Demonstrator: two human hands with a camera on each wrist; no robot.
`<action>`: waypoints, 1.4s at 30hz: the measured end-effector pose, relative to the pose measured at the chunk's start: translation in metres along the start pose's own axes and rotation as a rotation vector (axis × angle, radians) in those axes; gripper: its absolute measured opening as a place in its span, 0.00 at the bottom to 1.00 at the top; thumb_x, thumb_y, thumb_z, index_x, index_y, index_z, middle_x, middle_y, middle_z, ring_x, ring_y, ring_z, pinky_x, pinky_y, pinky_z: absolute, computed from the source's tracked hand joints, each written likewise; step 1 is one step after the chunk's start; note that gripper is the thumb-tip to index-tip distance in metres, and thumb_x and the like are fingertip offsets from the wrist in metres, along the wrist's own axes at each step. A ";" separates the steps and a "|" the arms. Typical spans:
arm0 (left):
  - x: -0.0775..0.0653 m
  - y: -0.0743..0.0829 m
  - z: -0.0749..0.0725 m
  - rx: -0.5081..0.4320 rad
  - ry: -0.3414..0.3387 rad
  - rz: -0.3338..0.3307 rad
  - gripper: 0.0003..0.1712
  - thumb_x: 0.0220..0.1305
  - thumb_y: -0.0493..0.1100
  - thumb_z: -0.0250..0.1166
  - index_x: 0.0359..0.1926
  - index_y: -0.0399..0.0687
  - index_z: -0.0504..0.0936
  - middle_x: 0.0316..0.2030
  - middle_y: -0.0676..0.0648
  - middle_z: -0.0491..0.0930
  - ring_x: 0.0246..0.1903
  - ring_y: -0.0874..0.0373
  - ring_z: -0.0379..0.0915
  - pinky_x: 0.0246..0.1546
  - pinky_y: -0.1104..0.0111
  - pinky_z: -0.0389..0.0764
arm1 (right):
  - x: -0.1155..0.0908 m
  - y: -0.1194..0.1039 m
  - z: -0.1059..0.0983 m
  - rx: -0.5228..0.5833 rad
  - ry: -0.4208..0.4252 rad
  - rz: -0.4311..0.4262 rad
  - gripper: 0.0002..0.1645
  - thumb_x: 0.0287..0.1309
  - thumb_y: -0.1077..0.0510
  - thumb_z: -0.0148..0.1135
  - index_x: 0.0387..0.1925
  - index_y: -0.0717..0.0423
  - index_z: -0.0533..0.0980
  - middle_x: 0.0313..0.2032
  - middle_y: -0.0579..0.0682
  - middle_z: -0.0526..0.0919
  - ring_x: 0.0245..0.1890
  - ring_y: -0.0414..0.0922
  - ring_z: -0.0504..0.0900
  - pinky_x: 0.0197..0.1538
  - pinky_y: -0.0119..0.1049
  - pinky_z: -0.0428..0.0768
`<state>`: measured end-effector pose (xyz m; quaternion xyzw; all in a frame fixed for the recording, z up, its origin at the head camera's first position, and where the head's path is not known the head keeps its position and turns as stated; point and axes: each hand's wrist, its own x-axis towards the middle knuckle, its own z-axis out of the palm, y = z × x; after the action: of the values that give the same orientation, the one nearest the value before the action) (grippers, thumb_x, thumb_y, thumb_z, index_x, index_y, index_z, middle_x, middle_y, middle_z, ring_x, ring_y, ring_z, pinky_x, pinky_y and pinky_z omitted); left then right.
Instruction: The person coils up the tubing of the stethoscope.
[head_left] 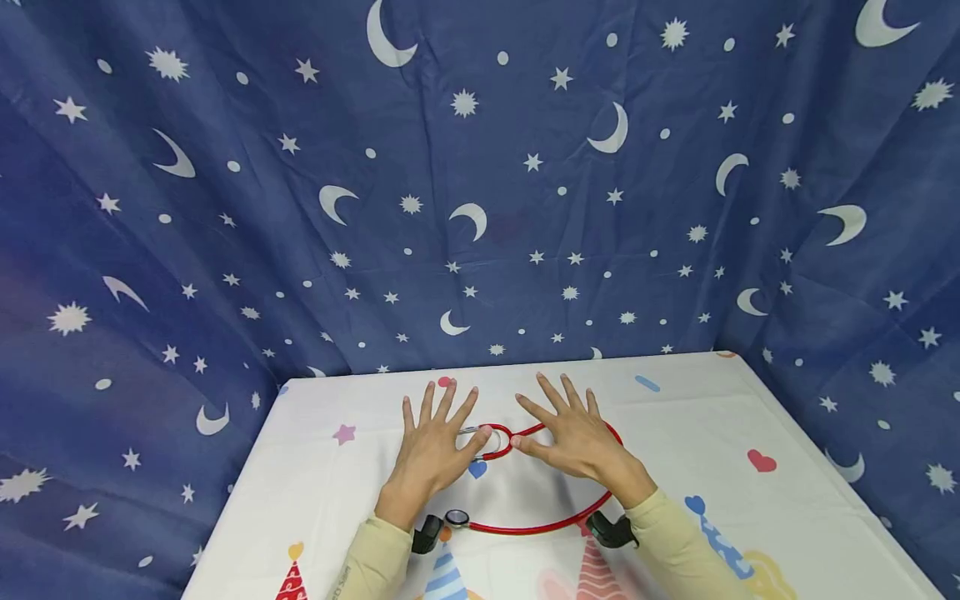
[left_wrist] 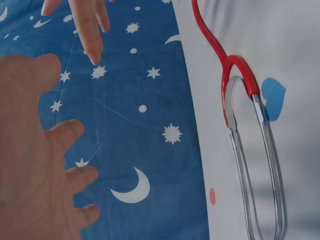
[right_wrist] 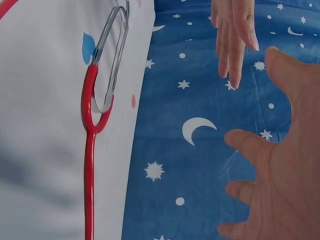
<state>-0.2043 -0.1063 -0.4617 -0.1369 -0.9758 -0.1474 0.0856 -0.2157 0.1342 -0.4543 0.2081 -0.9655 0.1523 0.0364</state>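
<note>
A stethoscope with red tubing [head_left: 525, 530] lies in a loop on the white table. Its metal ear tubes [left_wrist: 272, 165] point left, and its round chest piece [head_left: 457, 517] rests nearer the front edge. Above the ear tube end my left hand [head_left: 431, 454] hovers with fingers spread, holding nothing. My right hand [head_left: 581, 437] is likewise spread over the right side of the loop and hides part of the tubing. In both wrist views the hands are apart from the stethoscope, raised off the cloth.
The white tablecloth [head_left: 300, 483] carries printed hearts, stars and party hats. Behind the table and along its sides hangs a blue curtain [head_left: 517, 308] with moons and stars. A dark wrist device [head_left: 427, 534] sits at the left cuff, another [head_left: 611, 530] at the right.
</note>
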 end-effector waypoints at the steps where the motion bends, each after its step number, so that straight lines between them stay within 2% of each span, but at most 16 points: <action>1: -0.001 0.000 0.000 -0.004 0.002 0.002 0.38 0.68 0.72 0.47 0.74 0.69 0.58 0.77 0.47 0.51 0.78 0.42 0.35 0.70 0.34 0.35 | 0.000 -0.001 0.000 -0.001 0.003 -0.002 0.44 0.57 0.21 0.48 0.71 0.31 0.62 0.78 0.51 0.50 0.76 0.66 0.44 0.68 0.75 0.44; 9: -0.007 -0.001 0.004 -0.013 -0.007 0.009 0.39 0.67 0.73 0.46 0.74 0.70 0.57 0.77 0.47 0.52 0.78 0.41 0.34 0.70 0.34 0.34 | -0.003 -0.006 0.000 -0.005 0.002 0.002 0.44 0.58 0.23 0.51 0.72 0.32 0.62 0.77 0.52 0.50 0.76 0.66 0.45 0.68 0.75 0.45; 13: -0.007 -0.003 0.005 -0.005 0.006 0.015 0.39 0.67 0.73 0.47 0.75 0.69 0.57 0.77 0.46 0.50 0.77 0.40 0.34 0.70 0.34 0.35 | -0.002 -0.007 0.002 -0.028 0.010 0.006 0.44 0.57 0.25 0.53 0.72 0.33 0.61 0.77 0.52 0.50 0.76 0.66 0.47 0.68 0.75 0.46; 19: -0.002 -0.005 0.006 0.018 -0.016 -0.001 0.41 0.65 0.74 0.48 0.75 0.69 0.56 0.78 0.47 0.45 0.77 0.39 0.30 0.70 0.34 0.35 | 0.006 -0.001 0.008 -0.043 -0.018 -0.003 0.47 0.56 0.22 0.52 0.74 0.33 0.58 0.78 0.53 0.49 0.76 0.65 0.46 0.67 0.75 0.46; 23: 0.010 -0.005 0.011 -0.008 -0.054 0.002 0.43 0.64 0.74 0.50 0.76 0.68 0.54 0.78 0.47 0.45 0.77 0.39 0.30 0.71 0.35 0.35 | 0.017 0.010 0.011 -0.053 -0.030 0.033 0.49 0.55 0.25 0.57 0.74 0.35 0.57 0.77 0.54 0.51 0.76 0.64 0.48 0.69 0.74 0.46; 29: 0.021 -0.012 0.029 -0.021 -0.146 -0.041 0.49 0.60 0.72 0.59 0.76 0.65 0.54 0.78 0.45 0.47 0.78 0.40 0.34 0.71 0.36 0.38 | 0.027 0.026 0.021 -0.020 -0.153 0.079 0.52 0.53 0.32 0.66 0.75 0.38 0.56 0.76 0.56 0.54 0.75 0.63 0.50 0.69 0.73 0.47; 36: 0.026 -0.020 0.043 -0.061 -0.242 -0.063 0.48 0.60 0.65 0.64 0.76 0.59 0.57 0.76 0.43 0.54 0.76 0.37 0.44 0.72 0.38 0.48 | 0.030 0.036 0.036 -0.022 -0.205 0.096 0.49 0.54 0.34 0.66 0.74 0.38 0.58 0.74 0.55 0.59 0.75 0.61 0.55 0.70 0.69 0.52; 42: 0.024 -0.027 0.054 -0.076 -0.269 -0.079 0.45 0.60 0.60 0.67 0.74 0.57 0.60 0.74 0.43 0.60 0.74 0.38 0.50 0.72 0.42 0.52 | 0.028 0.038 0.047 0.006 -0.224 0.106 0.48 0.53 0.36 0.68 0.73 0.38 0.61 0.72 0.55 0.63 0.73 0.59 0.59 0.70 0.68 0.52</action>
<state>-0.2417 -0.1086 -0.5152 -0.1202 -0.9768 -0.1679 -0.0569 -0.2576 0.1414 -0.5060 0.1725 -0.9727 0.1329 -0.0804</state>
